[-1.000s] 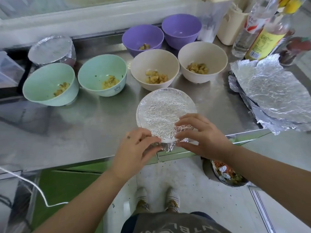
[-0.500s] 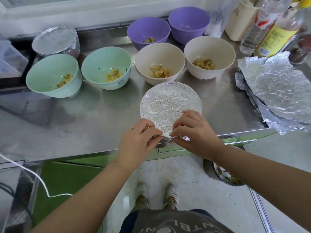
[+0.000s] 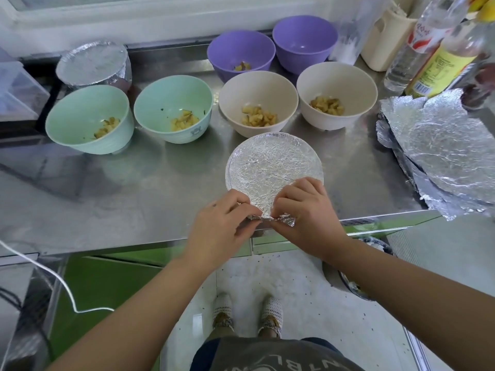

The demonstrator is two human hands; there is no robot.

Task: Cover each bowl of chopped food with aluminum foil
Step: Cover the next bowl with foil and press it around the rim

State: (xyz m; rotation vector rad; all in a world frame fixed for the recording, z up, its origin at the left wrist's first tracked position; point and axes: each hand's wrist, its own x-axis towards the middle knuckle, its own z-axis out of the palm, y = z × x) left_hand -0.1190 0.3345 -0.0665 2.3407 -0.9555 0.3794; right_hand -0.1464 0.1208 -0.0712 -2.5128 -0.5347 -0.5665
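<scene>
Steel counter (image 3: 134,204) carries open bowls (image 3: 174,108), foil-covered bowls (image 3: 273,162), foil sheets (image 3: 442,145), bottles (image 3: 417,49)

Two foil-covered bowls (image 3: 274,167), two mint-green bowls (image 3: 88,117), two beige bowls (image 3: 258,103), two purple bowls (image 3: 241,53), two bottles (image 3: 417,46), two hands (image 3: 219,228).

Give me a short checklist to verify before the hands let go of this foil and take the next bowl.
1. Foil covers the front bowl top: ok.
2. Near edge crimped under the rim by left hand and right hand: not ok, loose flap.
3. Far rim sealed: cannot tell.
4. Spare foil sheets within reach: ok.
5. Bowl fully on the counter: ok.
</scene>
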